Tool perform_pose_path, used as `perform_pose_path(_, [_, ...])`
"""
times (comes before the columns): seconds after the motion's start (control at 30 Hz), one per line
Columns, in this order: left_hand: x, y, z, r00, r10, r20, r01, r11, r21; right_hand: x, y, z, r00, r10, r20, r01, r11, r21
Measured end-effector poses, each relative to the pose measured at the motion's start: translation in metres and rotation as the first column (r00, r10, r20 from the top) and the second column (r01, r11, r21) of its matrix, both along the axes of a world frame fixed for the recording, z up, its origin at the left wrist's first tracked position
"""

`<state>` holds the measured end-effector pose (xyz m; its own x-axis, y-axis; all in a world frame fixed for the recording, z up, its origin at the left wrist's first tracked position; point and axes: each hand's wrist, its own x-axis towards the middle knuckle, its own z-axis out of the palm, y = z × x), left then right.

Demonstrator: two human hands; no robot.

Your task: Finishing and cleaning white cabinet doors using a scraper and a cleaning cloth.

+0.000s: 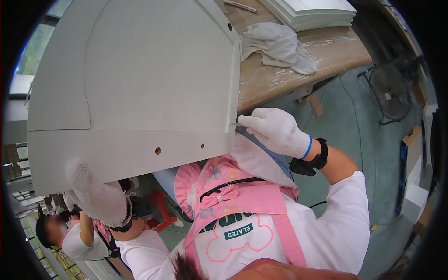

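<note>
A large white panel (158, 70) with a raised frame and round holes near its edges fills the upper left. My left hand (100, 196), in a white knitted glove, grips its near left edge, with part of the hand on the top face and the other fingers partly hidden by the edge. Beside the panel's right near corner is my right hand (275, 130), also gloved in white. Its fingers pinch a thin metal blade (236, 124), whose tip meets the panel's right edge. The fist hides the rest of the blade.
A wooden table (266, 88) carries a crumpled white cloth (280, 44), a stack of white panels (312, 14) and a pen-like stick (240, 6). A round fan (389, 91) stands on the green floor at right. Another person (77, 233) is at lower left, near a red stool (162, 210).
</note>
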<state>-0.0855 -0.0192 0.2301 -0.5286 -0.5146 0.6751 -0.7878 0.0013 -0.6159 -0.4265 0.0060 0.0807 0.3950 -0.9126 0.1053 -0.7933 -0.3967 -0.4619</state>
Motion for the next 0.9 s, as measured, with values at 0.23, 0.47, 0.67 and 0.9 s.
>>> perform_pose_path(0.23, [0.045,0.003,0.003,0.968,-0.143,-0.208,0.152,0.988,0.028,-0.02,-0.028,-0.016,0.938,-0.205,0.28,0.269,0.939,-0.213])
perform_pose_path(0.47, [0.133,0.041,-0.008,0.779,-0.426,-0.459,0.43,0.897,-0.103,-0.027,-0.086,-0.021,0.968,-0.207,0.142,0.247,0.884,-0.396])
perform_pose_path(0.67, [0.181,0.054,-0.02,0.533,-0.492,-0.688,0.57,0.81,-0.137,-0.018,-0.107,-0.019,0.966,-0.23,-0.115,0.164,0.896,-0.413])
perform_pose_path(0.9, [0.174,0.066,-0.032,0.511,-0.465,-0.723,0.514,0.84,-0.177,-0.015,-0.11,-0.027,0.96,-0.236,-0.153,0.167,0.915,-0.368])
